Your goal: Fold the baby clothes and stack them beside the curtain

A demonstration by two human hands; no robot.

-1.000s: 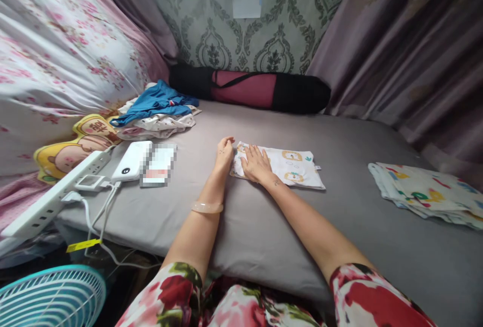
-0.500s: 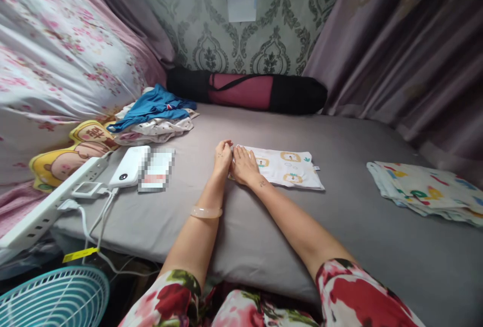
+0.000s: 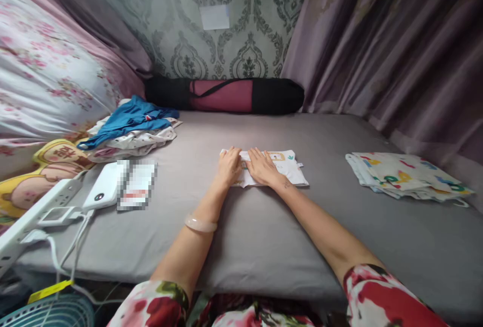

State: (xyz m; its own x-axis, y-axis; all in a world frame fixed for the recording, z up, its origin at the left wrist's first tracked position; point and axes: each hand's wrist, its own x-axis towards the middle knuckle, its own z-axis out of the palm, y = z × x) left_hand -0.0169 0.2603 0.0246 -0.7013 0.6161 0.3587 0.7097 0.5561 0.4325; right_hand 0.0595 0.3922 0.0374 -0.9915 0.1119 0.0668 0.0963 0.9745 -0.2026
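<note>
A folded white cloth [image 3: 295, 172], printed with yellow animal figures and green leaves, lies on the grey bed sheet in front of me. My right hand [image 3: 261, 168] is spread flat on its middle, palm down. At the cloth's left end, my left hand [image 3: 228, 167] has its fingers bent over the fabric, closed on it; the fingertips and thumb are hidden. Between the two hands the fabric is slightly bunched. A small white tag sticks out at the cloth's right edge.
Another folded patterned cloth [image 3: 407, 173] lies to the right. On the left are piled clothes [image 3: 132, 128], a white power bank [image 3: 105, 186], a blurred packet [image 3: 136, 186], a power strip [image 3: 56, 201] with cables, and a fan [image 3: 56, 312]. A long black-and-red bag [image 3: 222, 95] lies along the wall.
My left hand has come onto the cloth's left end from beside it, and the fabric there is now bunched. My right hand has moved toward the cloth's middle. The view has shifted.
</note>
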